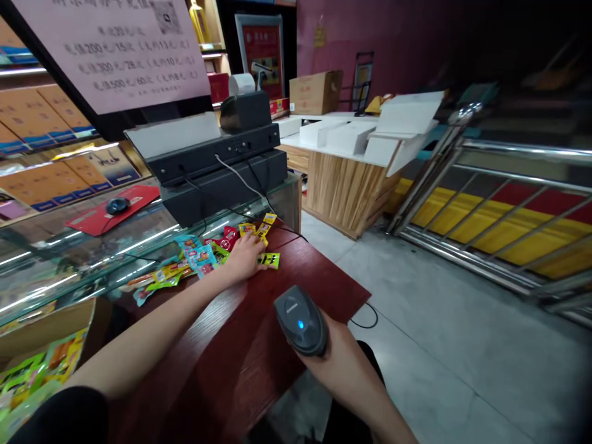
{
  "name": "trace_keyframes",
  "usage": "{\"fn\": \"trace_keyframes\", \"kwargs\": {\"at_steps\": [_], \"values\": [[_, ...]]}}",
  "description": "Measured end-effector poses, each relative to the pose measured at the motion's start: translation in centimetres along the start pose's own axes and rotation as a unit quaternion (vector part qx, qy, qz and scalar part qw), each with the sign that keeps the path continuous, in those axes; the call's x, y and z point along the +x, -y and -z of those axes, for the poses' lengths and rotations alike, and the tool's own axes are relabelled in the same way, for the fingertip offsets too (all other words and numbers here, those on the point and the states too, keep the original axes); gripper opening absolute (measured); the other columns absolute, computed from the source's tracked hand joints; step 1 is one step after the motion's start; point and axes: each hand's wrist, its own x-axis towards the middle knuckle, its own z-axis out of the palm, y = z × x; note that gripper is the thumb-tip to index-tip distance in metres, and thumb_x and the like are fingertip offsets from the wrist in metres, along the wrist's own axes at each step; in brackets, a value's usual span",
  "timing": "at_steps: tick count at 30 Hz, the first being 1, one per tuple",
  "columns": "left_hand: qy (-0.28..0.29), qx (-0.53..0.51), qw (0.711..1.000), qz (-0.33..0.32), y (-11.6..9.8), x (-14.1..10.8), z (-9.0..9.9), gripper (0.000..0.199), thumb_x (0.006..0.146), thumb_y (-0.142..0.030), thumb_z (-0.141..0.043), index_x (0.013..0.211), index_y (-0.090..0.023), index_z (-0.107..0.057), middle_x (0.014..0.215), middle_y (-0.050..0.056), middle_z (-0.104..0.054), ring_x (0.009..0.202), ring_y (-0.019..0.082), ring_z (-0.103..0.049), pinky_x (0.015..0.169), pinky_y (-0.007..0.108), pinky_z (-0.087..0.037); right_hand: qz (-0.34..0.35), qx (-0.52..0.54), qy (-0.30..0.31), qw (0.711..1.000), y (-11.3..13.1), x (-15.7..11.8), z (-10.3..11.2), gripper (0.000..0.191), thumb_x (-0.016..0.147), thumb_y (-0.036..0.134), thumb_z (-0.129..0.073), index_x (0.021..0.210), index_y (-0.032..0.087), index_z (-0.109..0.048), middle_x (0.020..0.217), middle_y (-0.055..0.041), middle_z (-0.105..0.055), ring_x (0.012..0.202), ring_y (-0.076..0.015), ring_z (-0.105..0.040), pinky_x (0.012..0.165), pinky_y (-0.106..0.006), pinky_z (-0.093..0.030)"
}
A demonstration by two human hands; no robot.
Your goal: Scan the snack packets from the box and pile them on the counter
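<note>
My left hand (pixel 246 256) reaches across the red-brown tabletop (pixel 231 327) to a row of small snack packets. Its fingers are apart and rest on yellow packets (pixel 264 229); a green packet (pixel 270 260) lies beside the thumb. Left of this hand are a red packet (pixel 227 237), blue packets (pixel 197 254) and long yellow-and-green packets (pixel 161 274). My right hand (pixel 330 345) is wrapped round a dark grey barcode scanner (pixel 300 320) with a blue light lit, held over the table's near right edge. The scanner's head hides most of those fingers.
An open cardboard box (pixel 87 327) with more packets stands at the lower left. Behind the packets are a glass counter (pixel 139 259), a black cash-register unit (pixel 226 172) with cables, and a mouse (pixel 117 205) on a red sheet. A metal railing (pixel 509 166) stands right.
</note>
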Motion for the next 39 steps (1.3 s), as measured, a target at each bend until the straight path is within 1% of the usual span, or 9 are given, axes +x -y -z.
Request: {"fn": "trace_keyframes", "kwargs": {"at_steps": [4,7,10,14,21,24,29,34,39], "values": [[-0.022,-0.053,0.998,0.026,1.4,-4.1,1.6,0.026,0.073,-0.027,-0.075,0.094,-0.017,-0.065,0.103,0.011,-0.065,0.102,0.028,-0.058,0.087,0.039,-0.047,0.023,0.001,0.018,1.0,1.4,-0.2,-1.3,0.031,0.077,0.013,-0.062,0.107,0.022,-0.062,0.095,-0.0034,-0.073,0.09,-0.022,-0.07,0.079,-0.031,-0.054],[0.009,-0.182,0.978,0.099,3.4,-8.8,2.8,0.009,0.078,-0.026,-0.067,0.078,-0.018,-0.063,0.077,0.003,-0.065,0.074,0.018,-0.06,0.069,0.028,-0.046,0.045,-0.01,0.044,0.998,3.0,-0.5,-3.2,0.03,0.077,0.013,-0.063,0.105,0.022,-0.063,0.095,-0.0036,-0.073,0.088,-0.0216,-0.07,0.079,-0.031,-0.053],[0.007,-0.339,0.923,0.181,5.7,-14.5,4.2,0.02,0.073,-0.035,-0.071,0.077,-0.017,-0.063,0.069,0.0,-0.065,0.063,0.015,-0.059,0.06,0.025,-0.044,0.07,-0.017,0.084,0.994,5.0,-0.7,-5.7,0.031,0.078,0.014,-0.063,0.107,0.022,-0.063,0.095,-0.0036,-0.073,0.087,-0.0214,-0.07,0.078,-0.031,-0.053],[-0.088,-0.503,0.817,0.267,7.2,-22.9,7.2,0.038,0.066,-0.033,-0.076,0.097,-0.014,-0.063,0.071,0.0,-0.067,0.063,0.013,-0.062,0.06,0.023,-0.046,0.119,-0.007,0.147,0.982,8.2,-1.0,-9.7,0.037,0.079,0.016,-0.064,0.115,0.024,-0.063,0.101,-0.0035,-0.074,0.092,-0.0216,-0.07,0.081,-0.031,-0.053],[-0.272,-0.561,0.693,0.362,7.1,-33.3,10.5,0.06,0.061,-0.036,-0.084,0.112,-0.016,-0.059,0.075,0.002,-0.073,0.061,0.013,-0.064,0.057,0.024,-0.051,0.187,-0.019,0.229,0.955,12.9,-1.8,-16.0,0.039,0.078,0.014,-0.064,0.116,0.024,-0.063,0.103,-0.0046,-0.074,0.093,-0.0233,-0.07,0.082,-0.032,-0.053],[-0.284,-0.584,0.656,0.385,7.1,-35.0,10.2,0.056,0.061,-0.038,-0.084,0.106,-0.015,-0.062,0.079,0.004,-0.074,0.069,0.016,-0.068,0.06,0.027,-0.056,0.207,-0.029,0.24,0.948,14.1,-2.1,-17.4,0.037,0.078,0.015,-0.065,0.114,0.024,-0.063,0.105,-0.0048,-0.073,0.093,-0.0234,-0.069,0.082,-0.032,-0.053],[-0.276,-0.62,0.636,0.367,7.0,-35.5,10.2,0.054,0.058,-0.036,-0.086,0.103,-0.015,-0.064,0.082,0.005,-0.074,0.078,0.02,-0.07,0.064,0.031,-0.059,0.213,-0.051,0.229,0.948,14.7,-2.2,-18.1,0.039,0.078,0.014,-0.065,0.115,0.024,-0.062,0.109,-0.0045,-0.073,0.097,-0.0232,-0.069,0.082,-0.031,-0.052],[-0.271,-0.618,0.652,0.345,6.7,-35.3,10.5,0.045,0.062,-0.029,-0.082,0.1,-0.014,-0.063,0.081,0.006,-0.074,0.072,0.018,-0.07,0.061,0.03,-0.058,0.215,-0.054,0.215,0.951,14.8,-2.5,-17.9,0.037,0.077,0.014,-0.064,0.113,0.024,-0.062,0.107,-0.0042,-0.074,0.096,-0.0235,-0.07,0.08,-0.03,-0.053],[-0.248,-0.581,0.693,0.347,6.4,-35.3,10.8,0.039,0.066,-0.021,-0.076,0.103,-0.013,-0.065,0.101,0.012,-0.074,0.082,0.022,-0.071,0.061,0.029,-0.059,0.214,-0.055,0.207,0.953,15.1,-2.9,-17.9,0.036,0.077,0.014,-0.063,0.112,0.023,-0.063,0.106,-0.0049,-0.074,0.096,-0.0238,-0.07,0.08,-0.03,-0.053]]}}
